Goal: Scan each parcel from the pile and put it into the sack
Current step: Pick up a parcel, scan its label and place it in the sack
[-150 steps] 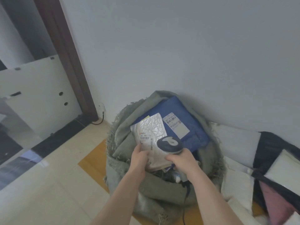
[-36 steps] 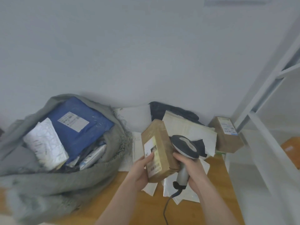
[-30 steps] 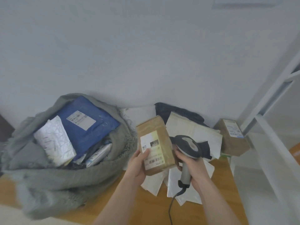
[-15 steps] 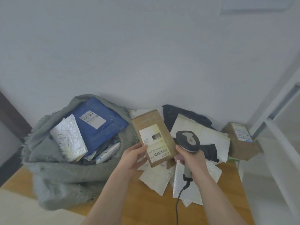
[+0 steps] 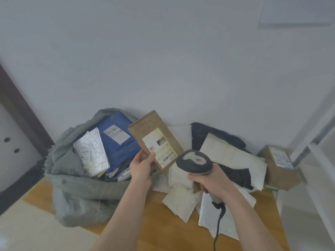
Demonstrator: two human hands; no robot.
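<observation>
Left hand (image 5: 142,166) of mine holds the brown box (image 5: 155,140) up by its near corner, just right of the sack (image 5: 81,187). Right hand (image 5: 211,180) grips the scanner (image 5: 194,162), right beside the box's label. Pile (image 5: 226,160) lies behind.

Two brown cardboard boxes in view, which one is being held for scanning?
The brown box with the white "010" label, gripped by the left hand. The other box sits untouched at far right.
</observation>
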